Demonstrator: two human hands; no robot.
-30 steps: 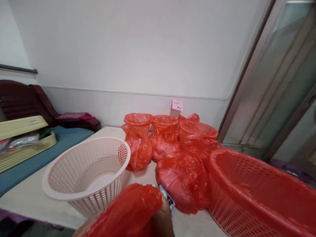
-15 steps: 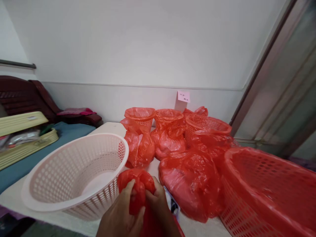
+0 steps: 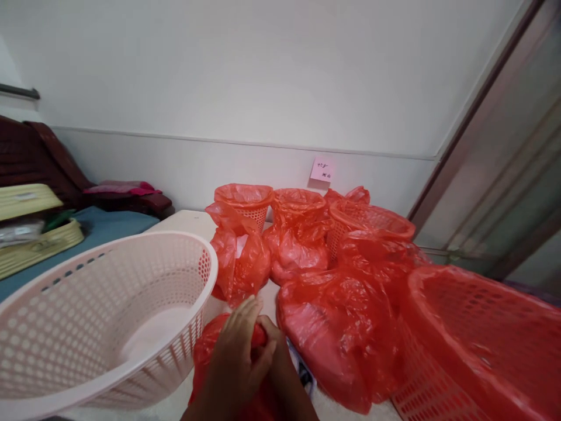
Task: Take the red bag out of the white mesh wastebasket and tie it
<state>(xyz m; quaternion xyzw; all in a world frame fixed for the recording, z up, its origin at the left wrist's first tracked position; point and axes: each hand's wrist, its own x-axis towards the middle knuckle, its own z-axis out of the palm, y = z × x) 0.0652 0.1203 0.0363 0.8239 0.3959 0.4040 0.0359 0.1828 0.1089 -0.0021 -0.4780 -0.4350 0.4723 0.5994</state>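
Both my hands are at the bottom middle, bunched together on a red plastic bag (image 3: 205, 354). My left hand (image 3: 234, 359) lies on top with fingers wrapped over the bag's gathered neck. My right hand (image 3: 280, 374) sits under and behind it, pinching the same neck. The bag hangs just right of a large pale pink perforated basket (image 3: 87, 362), touching its wall. A small dark and white item (image 3: 302, 374) lies on the table beside my right hand.
Several filled red bags (image 3: 346, 333) and small bag-lined baskets (image 3: 245, 202) crowd the table's far side. A big red basket (image 3: 482, 345) stands at the right. A pink note (image 3: 322, 169) is stuck on the wall. Yellow case (image 3: 30, 234) lies on a blue surface, left.
The view has swung left and closer, so the pink basket looms larger. My hands have closed tighter over the bag's neck, left hand now covering it; the bag sits lower.
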